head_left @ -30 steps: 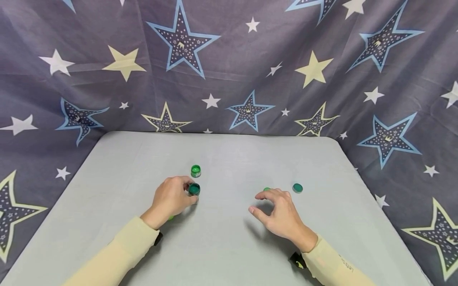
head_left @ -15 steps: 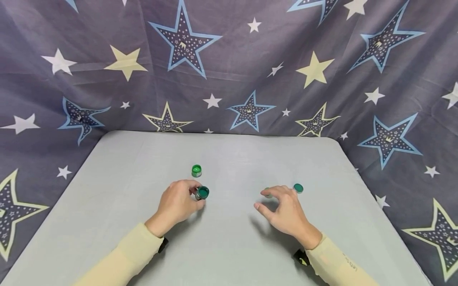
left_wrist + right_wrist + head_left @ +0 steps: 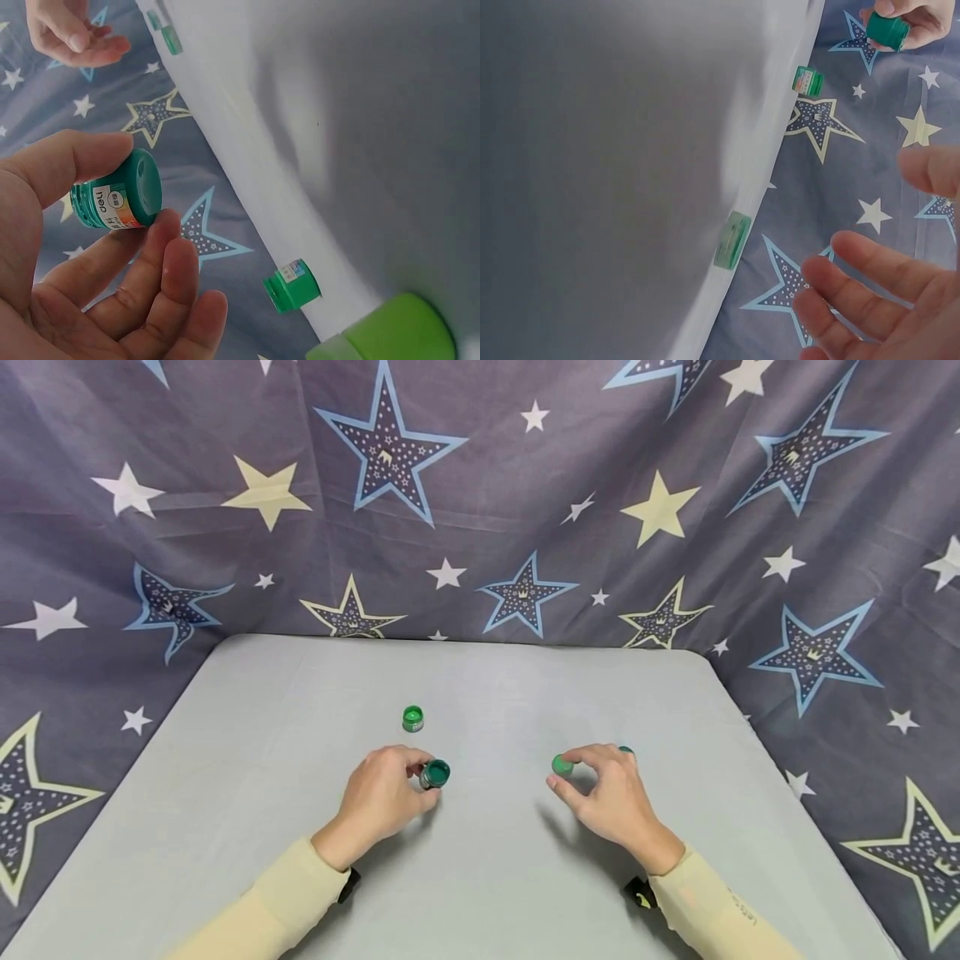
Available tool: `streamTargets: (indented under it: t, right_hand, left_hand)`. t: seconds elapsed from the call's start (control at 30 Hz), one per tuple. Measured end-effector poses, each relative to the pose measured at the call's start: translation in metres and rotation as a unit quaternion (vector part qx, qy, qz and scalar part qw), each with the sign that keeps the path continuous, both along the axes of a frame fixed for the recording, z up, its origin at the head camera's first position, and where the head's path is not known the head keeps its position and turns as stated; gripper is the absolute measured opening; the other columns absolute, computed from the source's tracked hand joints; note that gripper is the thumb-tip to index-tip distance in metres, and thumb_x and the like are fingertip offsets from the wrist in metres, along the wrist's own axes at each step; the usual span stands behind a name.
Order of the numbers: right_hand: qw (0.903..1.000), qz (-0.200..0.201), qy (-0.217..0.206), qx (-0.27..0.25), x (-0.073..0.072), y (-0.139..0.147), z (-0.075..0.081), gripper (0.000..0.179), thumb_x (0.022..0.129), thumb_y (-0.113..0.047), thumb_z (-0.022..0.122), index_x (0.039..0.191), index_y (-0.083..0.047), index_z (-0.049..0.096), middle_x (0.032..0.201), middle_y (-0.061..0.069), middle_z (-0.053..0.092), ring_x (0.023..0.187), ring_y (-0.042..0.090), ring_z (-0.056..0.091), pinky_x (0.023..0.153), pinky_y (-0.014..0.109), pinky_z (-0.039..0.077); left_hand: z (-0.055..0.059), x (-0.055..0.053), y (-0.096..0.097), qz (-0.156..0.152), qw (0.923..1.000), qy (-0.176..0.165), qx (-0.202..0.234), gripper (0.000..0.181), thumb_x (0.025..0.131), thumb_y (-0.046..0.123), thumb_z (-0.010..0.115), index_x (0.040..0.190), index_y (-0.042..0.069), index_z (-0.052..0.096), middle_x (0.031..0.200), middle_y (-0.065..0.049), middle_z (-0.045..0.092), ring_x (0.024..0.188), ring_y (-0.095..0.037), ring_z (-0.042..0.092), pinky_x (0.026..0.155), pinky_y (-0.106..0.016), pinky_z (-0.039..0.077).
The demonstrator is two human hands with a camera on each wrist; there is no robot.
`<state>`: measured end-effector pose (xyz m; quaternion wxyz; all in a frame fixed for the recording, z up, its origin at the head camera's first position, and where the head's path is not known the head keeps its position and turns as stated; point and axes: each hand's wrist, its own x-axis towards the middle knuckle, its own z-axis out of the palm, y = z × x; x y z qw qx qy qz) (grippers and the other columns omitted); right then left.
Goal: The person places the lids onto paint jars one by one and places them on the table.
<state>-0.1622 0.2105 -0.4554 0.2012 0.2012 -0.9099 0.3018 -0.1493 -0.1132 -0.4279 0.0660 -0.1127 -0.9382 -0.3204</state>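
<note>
Between thumb and fingers my left hand [image 3: 382, 793] holds a small dark green paint jar [image 3: 435, 774], its lidless mouth facing up. The left wrist view shows the label on this paint jar [image 3: 116, 199]. My right hand [image 3: 618, 797] hovers above the table with thumb and fingers apart, holding nothing. A lighter green lid [image 3: 562, 766] lies just beyond its fingertips. Mostly hidden behind that hand is a dark green lid [image 3: 626, 749]. Farther back from my left hand stands an uncapped bright green paint jar [image 3: 412, 718].
A light green jar-like object [image 3: 405, 330] stands on the table near my left wrist, hidden from the head view. The pale grey table [image 3: 480, 877] ends at the back against a star-patterned curtain [image 3: 480, 468].
My left hand has carried the dark green paint jar to the right. My right hand has shifted slightly right, uncovering the lighter green lid and covering most of the dark one.
</note>
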Motion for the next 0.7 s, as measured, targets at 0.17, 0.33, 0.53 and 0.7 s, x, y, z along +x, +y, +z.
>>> streamTargets:
  t: [0.17,0.33,0.53,0.7]
  right_hand:
    - [0.9999,-0.01,0.007,0.002,-0.004,0.004,0.001,0.031,0.08,-0.029,0.087,0.1,-0.007,0.078,0.099,0.007,0.077,0.098,0.03,0.068,0.087,0.046,0.038]
    - [0.9995,-0.029,0.005,0.011,-0.008,0.01,0.002,0.035,0.08,-0.031,0.087,0.102,-0.005,0.078,0.101,0.007,0.077,0.1,0.032,0.068,0.083,0.044,0.036]
    - [0.9988,-0.045,-0.004,0.018,-0.013,0.016,0.001,0.035,0.08,-0.03,0.088,0.103,-0.005,0.078,0.102,0.007,0.077,0.102,0.034,0.067,0.083,0.045,0.036]
    - [0.9979,-0.059,-0.015,0.023,-0.015,0.021,0.0,0.037,0.081,-0.03,0.087,0.104,-0.003,0.078,0.103,0.009,0.077,0.101,0.034,0.066,0.085,0.046,0.036]
  left_hand:
    - [-0.002,0.003,0.002,-0.002,1.0,0.0,0.004,0.025,0.072,0.013,0.092,0.094,0.017,0.08,0.085,0.006,0.067,0.079,-0.013,0.057,0.065,-0.032,0.048]
    - [-0.003,0.005,0.003,-0.004,1.0,0.004,0.007,0.024,0.072,0.012,0.092,0.093,0.018,0.081,0.084,0.007,0.067,0.078,-0.012,0.056,0.065,-0.031,0.047]
    - [-0.006,0.006,0.003,0.001,1.0,-0.004,0.006,0.025,0.072,0.013,0.092,0.094,0.019,0.081,0.085,0.007,0.067,0.079,-0.012,0.056,0.067,-0.031,0.047]
    - [-0.007,0.007,0.004,-0.001,1.0,0.001,0.007,0.026,0.072,0.013,0.092,0.094,0.018,0.081,0.085,0.007,0.067,0.078,-0.012,0.055,0.067,-0.031,0.047]
